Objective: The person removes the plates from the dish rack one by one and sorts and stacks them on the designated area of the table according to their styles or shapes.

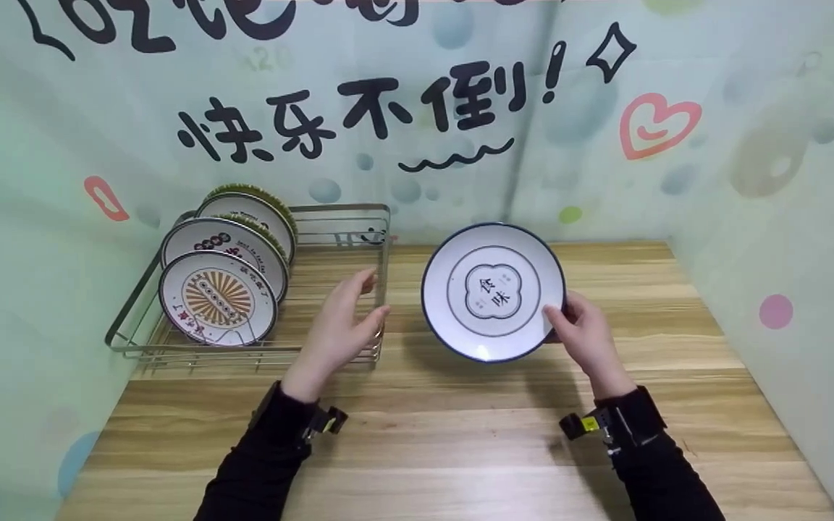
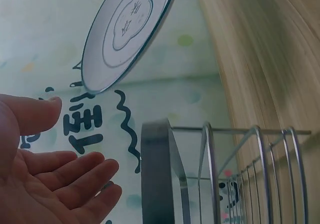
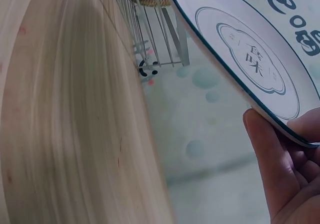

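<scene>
A white plate [image 1: 460,304] with a dark blue rim and a printed emblem is tilted up above the table, its face toward the head camera. My right hand [image 1: 586,333] pinches its right edge, thumb on the face and fingers behind, as the right wrist view also shows. My left hand [image 1: 337,329] is over the right side of the wire dish rack [image 1: 341,210], fingers relaxed and holding nothing. In the left wrist view, the left palm [image 2: 50,194] faces up beside the rack's metal rim, apart from the plate [image 2: 100,58].
Several patterned plates [image 1: 218,298] stand leaning in the left part of the rack, some with green edging. The wooden table [image 1: 446,449] extends in front and to the right. A printed cloth backdrop [image 1: 460,195] rises behind and at both sides.
</scene>
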### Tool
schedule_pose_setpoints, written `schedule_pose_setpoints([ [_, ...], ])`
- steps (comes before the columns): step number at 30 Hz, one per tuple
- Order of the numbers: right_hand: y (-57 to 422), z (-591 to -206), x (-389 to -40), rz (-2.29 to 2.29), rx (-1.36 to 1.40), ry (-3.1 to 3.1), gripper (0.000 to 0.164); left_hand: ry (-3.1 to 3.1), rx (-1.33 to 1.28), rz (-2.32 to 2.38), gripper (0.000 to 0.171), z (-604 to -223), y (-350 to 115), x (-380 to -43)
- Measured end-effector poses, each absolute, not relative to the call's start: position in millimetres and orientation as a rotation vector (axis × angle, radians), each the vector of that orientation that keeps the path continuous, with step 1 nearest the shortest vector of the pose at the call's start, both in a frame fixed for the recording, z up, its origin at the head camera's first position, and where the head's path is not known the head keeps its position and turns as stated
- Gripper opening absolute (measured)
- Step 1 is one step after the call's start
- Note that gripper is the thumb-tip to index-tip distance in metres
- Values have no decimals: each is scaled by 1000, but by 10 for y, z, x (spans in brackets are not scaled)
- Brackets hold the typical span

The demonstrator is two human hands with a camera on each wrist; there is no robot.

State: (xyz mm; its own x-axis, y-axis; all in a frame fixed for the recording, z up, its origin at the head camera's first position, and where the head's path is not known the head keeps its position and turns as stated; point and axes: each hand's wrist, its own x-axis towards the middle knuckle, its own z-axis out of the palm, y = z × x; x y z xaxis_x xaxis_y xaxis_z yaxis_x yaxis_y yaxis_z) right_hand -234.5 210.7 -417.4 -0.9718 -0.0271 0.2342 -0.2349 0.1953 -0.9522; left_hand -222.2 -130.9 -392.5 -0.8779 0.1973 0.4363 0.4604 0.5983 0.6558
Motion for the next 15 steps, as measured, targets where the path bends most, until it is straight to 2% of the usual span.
schedule_pose_setpoints([
  [15,2521,-4330,-2506,1915,81,-2371,27,-2567,-449,-1109,57,-3974,-1554,-2171],
])
